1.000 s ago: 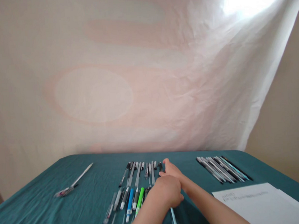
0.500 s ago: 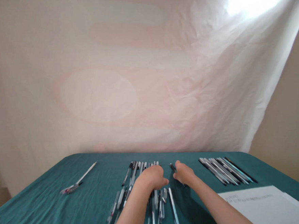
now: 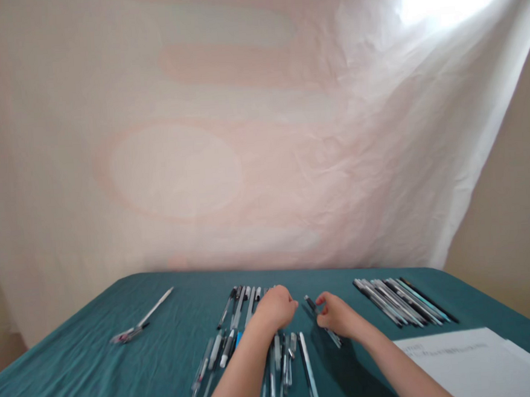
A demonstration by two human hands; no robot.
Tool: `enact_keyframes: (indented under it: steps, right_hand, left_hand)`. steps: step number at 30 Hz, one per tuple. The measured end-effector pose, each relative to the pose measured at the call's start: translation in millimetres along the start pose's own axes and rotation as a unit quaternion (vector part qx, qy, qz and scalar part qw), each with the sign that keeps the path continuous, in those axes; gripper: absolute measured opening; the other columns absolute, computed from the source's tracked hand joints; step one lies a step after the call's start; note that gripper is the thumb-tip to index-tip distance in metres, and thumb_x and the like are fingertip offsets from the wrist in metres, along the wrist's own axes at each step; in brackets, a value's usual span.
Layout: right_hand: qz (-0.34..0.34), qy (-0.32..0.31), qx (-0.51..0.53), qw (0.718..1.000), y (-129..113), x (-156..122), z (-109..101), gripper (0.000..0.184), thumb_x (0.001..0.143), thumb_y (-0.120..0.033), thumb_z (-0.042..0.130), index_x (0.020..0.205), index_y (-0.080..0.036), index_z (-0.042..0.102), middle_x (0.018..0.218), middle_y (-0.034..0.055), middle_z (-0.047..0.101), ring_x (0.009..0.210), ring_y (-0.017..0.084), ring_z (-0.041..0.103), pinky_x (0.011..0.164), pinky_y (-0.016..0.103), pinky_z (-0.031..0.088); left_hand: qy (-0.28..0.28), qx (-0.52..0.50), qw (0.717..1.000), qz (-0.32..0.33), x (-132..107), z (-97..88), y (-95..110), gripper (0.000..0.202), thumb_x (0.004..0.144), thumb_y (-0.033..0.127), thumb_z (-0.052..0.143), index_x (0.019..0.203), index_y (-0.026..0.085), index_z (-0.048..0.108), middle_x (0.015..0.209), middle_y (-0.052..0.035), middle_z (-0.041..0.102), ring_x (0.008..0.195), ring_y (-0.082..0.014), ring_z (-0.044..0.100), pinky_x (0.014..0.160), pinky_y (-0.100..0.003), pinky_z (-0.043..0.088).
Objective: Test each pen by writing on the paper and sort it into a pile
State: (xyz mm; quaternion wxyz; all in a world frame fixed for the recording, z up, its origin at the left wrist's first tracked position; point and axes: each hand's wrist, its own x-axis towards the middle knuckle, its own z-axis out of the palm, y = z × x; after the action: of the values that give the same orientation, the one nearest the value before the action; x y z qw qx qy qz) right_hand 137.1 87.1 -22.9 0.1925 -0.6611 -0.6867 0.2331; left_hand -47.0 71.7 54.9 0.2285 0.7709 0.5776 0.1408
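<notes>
My right hand [image 3: 339, 315] pinches a dark-capped pen [image 3: 310, 304] between thumb and fingers, tilted just above or on the cloth. The clear end of that pen, perhaps with a second one alongside, pokes out below the hand. My left hand [image 3: 276, 306] is closed, curled over the far row of pens [image 3: 238, 306] in the middle. Whatever its fingers hold, if anything, is hidden. Nearer to me lie several more pens [image 3: 214, 352], partly covered by my left forearm. A light-blue pen [image 3: 307, 365] lies between my two forearms.
At the right is a neat slanted row of pens and pencils [image 3: 399, 301]. White paper sheets [image 3: 480, 359] with faint writing lie at the front right. A white stick-like pencil and some pens [image 3: 140, 325] lie at the left on the green cloth [image 3: 95, 367].
My right hand has moved slightly right and toward me, bringing the dark-capped pen with it. My left hand has shifted a little up, its fingers more curled in.
</notes>
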Motion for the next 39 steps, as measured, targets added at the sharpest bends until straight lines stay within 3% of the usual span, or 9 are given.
enact_keyframes:
  steps: [5, 10, 13, 17, 25, 39]
  right_hand:
    - [-0.041, -0.055, 0.144, 0.987, -12.9, -8.8, -8.6, 0.033, 0.072, -0.017, 0.05, 0.104, -0.014, 0.047, 0.066, -0.0013, 0.061, 0.054, 0.011, 0.056, 0.046, 0.019, 0.037]
    - [-0.074, -0.075, 0.342, 0.934, -29.2, -18.8, -19.0, 0.03, 0.067, -0.016, 0.059, 0.096, -0.015, 0.049, 0.059, -0.0043, 0.056, 0.053, 0.01, 0.054, 0.045, 0.019, 0.036]
    - [-0.09, -0.079, 0.379, 0.918, -34.1, -21.6, -22.7, 0.026, 0.068, -0.018, 0.059, 0.092, -0.016, 0.049, 0.059, -0.004, 0.057, 0.053, 0.01, 0.053, 0.045, 0.019, 0.037]
    - [-0.098, -0.106, 0.373, 0.916, -32.1, -23.2, -28.0, 0.028, 0.069, -0.021, 0.061, 0.093, -0.016, 0.047, 0.063, -0.0019, 0.06, 0.056, 0.011, 0.056, 0.044, 0.019, 0.039]
    - [-0.095, -0.226, 0.26, 0.934, -11.6, -28.6, -40.1, 0.023, 0.067, -0.014, 0.058, 0.089, -0.015, 0.051, 0.067, -0.0017, 0.059, 0.058, 0.013, 0.061, 0.042, 0.017, 0.041]
    - [-0.102, -0.231, 0.237, 0.938, -12.2, -30.7, -43.3, 0.024, 0.065, -0.015, 0.06, 0.088, -0.015, 0.054, 0.065, -0.0027, 0.058, 0.056, 0.012, 0.059, 0.042, 0.017, 0.041]
  left_hand:
    - [-0.04, -0.123, 0.991, 0.013, 10.5, 13.3, -6.5, 0.027, 0.074, 0.028, 0.048, 0.065, 0.012, 0.068, 0.063, -0.0076, 0.068, 0.06, -0.0187, 0.064, 0.048, -0.022, 0.04]
    - [-0.064, -0.249, 0.966, 0.008, 14.3, 14.2, -4.7, 0.024, 0.076, 0.03, 0.047, 0.074, 0.013, 0.063, 0.078, -0.0065, 0.07, 0.067, -0.016, 0.064, 0.044, -0.018, 0.037]
    - [-0.066, -0.308, 0.949, 0.004, 13.5, 11.3, -2.4, 0.021, 0.077, 0.031, 0.048, 0.074, 0.014, 0.059, 0.076, -0.006, 0.069, 0.068, -0.0152, 0.065, 0.046, -0.017, 0.038]
    - [-0.05, -0.362, 0.931, -0.008, 16.5, 8.2, -6.8, 0.018, 0.079, 0.03, 0.048, 0.075, 0.014, 0.055, 0.074, -0.006, 0.069, 0.068, -0.0164, 0.066, 0.05, -0.02, 0.043]
    - [0.082, -0.4, 0.911, -0.053, 26.8, -8.9, -27.3, 0.012, 0.084, 0.024, 0.041, 0.076, 0.018, 0.046, 0.078, -0.0056, 0.068, 0.066, -0.0153, 0.065, 0.054, -0.021, 0.046]
    - [0.096, -0.414, 0.904, -0.047, 23.2, -14.8, -23.1, 0.01, 0.085, 0.023, 0.042, 0.077, 0.018, 0.046, 0.075, -0.0034, 0.067, 0.064, -0.0143, 0.065, 0.055, -0.021, 0.047]
